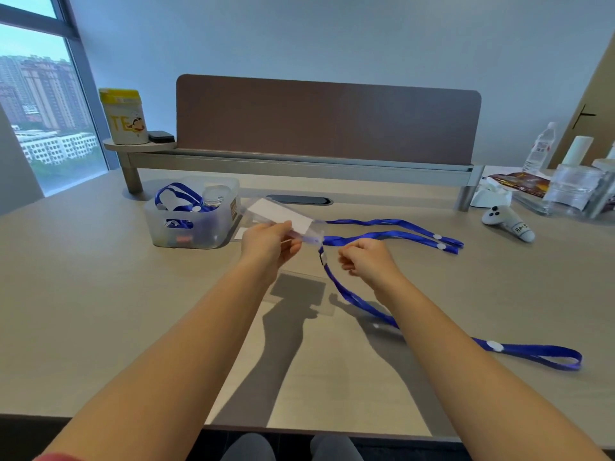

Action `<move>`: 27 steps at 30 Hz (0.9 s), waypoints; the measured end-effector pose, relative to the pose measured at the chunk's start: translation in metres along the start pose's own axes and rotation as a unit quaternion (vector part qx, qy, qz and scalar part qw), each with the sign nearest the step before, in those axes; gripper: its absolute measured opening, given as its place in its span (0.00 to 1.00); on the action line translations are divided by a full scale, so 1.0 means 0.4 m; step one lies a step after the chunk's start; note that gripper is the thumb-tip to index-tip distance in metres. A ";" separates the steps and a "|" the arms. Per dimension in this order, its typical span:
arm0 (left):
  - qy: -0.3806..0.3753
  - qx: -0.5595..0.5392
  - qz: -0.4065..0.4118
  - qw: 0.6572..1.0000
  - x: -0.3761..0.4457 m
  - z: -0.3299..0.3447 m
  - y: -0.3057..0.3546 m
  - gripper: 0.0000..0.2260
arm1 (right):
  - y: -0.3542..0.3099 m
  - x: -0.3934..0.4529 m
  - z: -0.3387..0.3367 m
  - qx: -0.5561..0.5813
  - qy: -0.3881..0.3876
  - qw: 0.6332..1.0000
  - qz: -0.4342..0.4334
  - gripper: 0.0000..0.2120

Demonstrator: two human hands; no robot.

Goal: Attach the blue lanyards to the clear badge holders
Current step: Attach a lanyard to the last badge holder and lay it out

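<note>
My left hand (269, 242) holds a clear badge holder (283, 214) with a white card inside, lifted above the table. A blue lanyard (359, 301) hangs from the holder's right end and trails across the table to the right, under my right forearm. My right hand (367, 259) is closed just right of that end, and whether it pinches the strap I cannot tell. Two more blue lanyards (399, 232) lie stretched out beyond my right hand. Another clear badge holder (301, 291) lies flat on the table below my hands.
A translucent bin (193, 216) at the left holds more blue lanyards. A brown divider panel (327, 119) stands at the back. A white controller (507, 222), clear plastic packs (579, 191) and a water bottle (540, 146) sit at the right. A yellow-lidded can (123, 116) stands back left.
</note>
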State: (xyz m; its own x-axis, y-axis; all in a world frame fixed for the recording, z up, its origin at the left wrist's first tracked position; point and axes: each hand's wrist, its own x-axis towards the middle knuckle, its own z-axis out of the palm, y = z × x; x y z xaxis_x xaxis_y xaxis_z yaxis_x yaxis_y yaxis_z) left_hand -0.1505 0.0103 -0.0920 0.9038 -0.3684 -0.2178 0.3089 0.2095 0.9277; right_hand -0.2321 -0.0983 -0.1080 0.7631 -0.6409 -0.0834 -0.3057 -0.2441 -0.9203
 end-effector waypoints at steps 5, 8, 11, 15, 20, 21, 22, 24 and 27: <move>-0.010 -0.007 0.035 0.999 -0.005 0.035 0.019 0.07 | 0.016 -0.036 0.056 0.227 -0.132 0.956 0.128 0.19; -0.016 -0.033 0.029 0.999 -0.011 0.033 0.019 0.09 | 0.033 -0.036 0.081 0.365 -0.169 0.906 0.134 0.25; 0.005 -0.056 0.017 0.998 -0.001 0.004 0.011 0.10 | 0.040 -0.017 0.077 0.500 -0.108 0.852 0.109 0.27; 0.028 -0.057 -0.004 0.998 0.031 -0.046 -0.018 0.06 | 0.052 0.019 0.033 0.562 -0.024 0.822 0.090 0.20; 0.048 -0.022 -0.041 0.998 0.081 -0.061 -0.068 0.08 | 0.073 0.084 -0.044 0.513 0.094 0.840 0.149 0.08; 0.049 -0.015 -0.048 0.998 0.092 -0.054 -0.073 0.09 | 0.076 0.095 -0.063 0.489 0.114 0.852 0.150 0.09; 0.049 -0.011 -0.053 0.997 0.103 -0.044 -0.077 0.10 | 0.079 0.111 -0.082 0.465 0.128 0.863 0.148 0.09; 0.046 -0.016 -0.054 0.997 0.126 -0.015 -0.079 0.11 | 0.078 0.145 -0.123 0.427 0.159 0.880 0.133 0.09; 0.026 -0.036 -0.052 0.998 0.153 0.042 -0.068 0.10 | 0.053 0.196 -0.192 0.385 0.245 0.885 0.094 0.07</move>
State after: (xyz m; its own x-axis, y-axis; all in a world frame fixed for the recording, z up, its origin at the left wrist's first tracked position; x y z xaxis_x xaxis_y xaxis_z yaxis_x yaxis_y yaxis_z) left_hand -0.1088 -0.0331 -0.1254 0.8792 -0.3437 -0.3299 0.4213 0.2377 0.8752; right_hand -0.2226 -0.2097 -0.1046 0.3437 -0.9021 -0.2607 0.2224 0.3480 -0.9107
